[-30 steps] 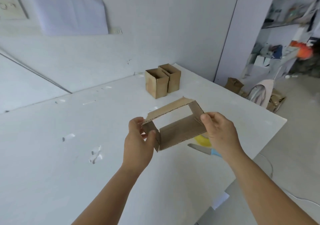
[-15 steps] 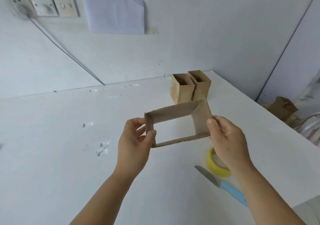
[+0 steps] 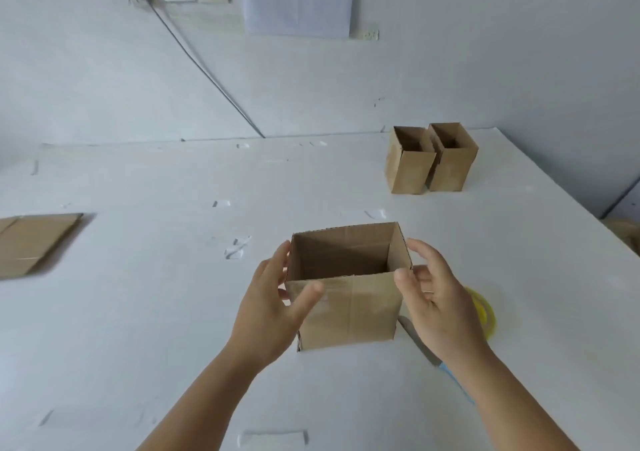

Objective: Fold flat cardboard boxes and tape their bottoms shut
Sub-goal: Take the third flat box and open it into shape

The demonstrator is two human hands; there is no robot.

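An opened cardboard box [image 3: 353, 312] stands upright on the white table [image 3: 138, 329], its open top facing me. My left hand [image 3: 266, 312] holds its left front corner, thumb on the front face and fingers against the left wall. My right hand [image 3: 436, 305] holds the right side, thumb at the front right corner and fingers along the right wall. Partly hidden behind my right hand lies a yellow tape roll [image 3: 483, 312]. A knife [image 3: 420, 345] with a blue handle lies under my right wrist.
Two upright folded boxes [image 3: 408, 170] [image 3: 450, 163] stand side by side at the table's far right. A flat cardboard blank [image 3: 31, 242] lies at the left edge of view. A cable [image 3: 207, 72] runs down the wall from the sockets. The table's right edge is near.
The box was held in the air as an open sleeve; it now stands upright on the table with its opening up. My view has swung left.
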